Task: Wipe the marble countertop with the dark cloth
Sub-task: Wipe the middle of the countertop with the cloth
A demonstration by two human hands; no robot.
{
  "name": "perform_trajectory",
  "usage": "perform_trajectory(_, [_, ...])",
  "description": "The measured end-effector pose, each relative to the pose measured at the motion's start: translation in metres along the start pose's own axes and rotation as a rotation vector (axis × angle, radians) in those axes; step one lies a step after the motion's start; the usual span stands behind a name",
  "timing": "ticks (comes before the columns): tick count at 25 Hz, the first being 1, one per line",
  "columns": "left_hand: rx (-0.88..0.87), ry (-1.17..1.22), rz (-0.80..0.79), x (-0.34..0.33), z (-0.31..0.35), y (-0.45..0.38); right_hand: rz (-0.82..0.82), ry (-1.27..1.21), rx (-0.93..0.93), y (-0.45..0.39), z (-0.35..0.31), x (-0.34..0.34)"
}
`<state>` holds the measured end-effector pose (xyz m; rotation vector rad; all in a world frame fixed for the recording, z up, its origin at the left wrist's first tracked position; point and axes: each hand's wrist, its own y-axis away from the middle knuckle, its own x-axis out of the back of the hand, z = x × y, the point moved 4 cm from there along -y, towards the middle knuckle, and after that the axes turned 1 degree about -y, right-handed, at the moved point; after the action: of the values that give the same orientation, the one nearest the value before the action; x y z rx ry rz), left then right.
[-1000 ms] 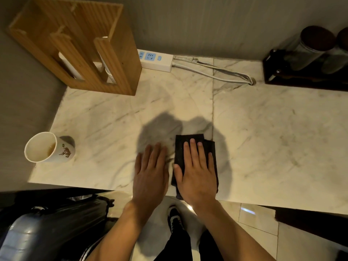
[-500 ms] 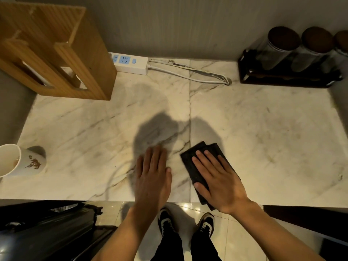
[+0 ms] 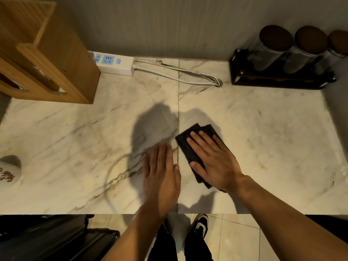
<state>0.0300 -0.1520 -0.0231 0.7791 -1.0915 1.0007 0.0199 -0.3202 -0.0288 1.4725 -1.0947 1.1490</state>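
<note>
On the marble countertop (image 3: 263, 147), the flat right hand (image 3: 212, 162) presses the dark cloth (image 3: 190, 147), its long axis running diagonally toward the power strip (image 3: 113, 63), beside the flat, empty left hand (image 3: 160, 174).

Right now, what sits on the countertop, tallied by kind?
Canisters in the dark rack: 3
Dark rack: 1
Wooden holder: 1
Power strip: 1
Cup: 1
Dark cloth: 1
Total: 8

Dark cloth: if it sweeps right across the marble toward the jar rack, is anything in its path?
Nothing visible. The dark cloth lies flat under the right hand, and the marble countertop to its right is bare. The jar rack sits at the back wall.
</note>
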Motion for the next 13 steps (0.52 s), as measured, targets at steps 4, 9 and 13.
perform_trajectory(4, [-0.039, -0.082, -0.058, -0.008, 0.007, -0.007, 0.03, -0.024, -0.081, -0.031, 0.016, 0.005])
perform_trajectory(9, [-0.034, -0.118, -0.082, -0.012, 0.007, -0.008, 0.067, -0.057, -0.197, -0.061, 0.03, 0.007])
perform_trajectory(13, [-0.028, -0.127, -0.075, -0.011, 0.008, -0.008, 0.093, -0.083, -0.296, -0.084, 0.039, 0.008])
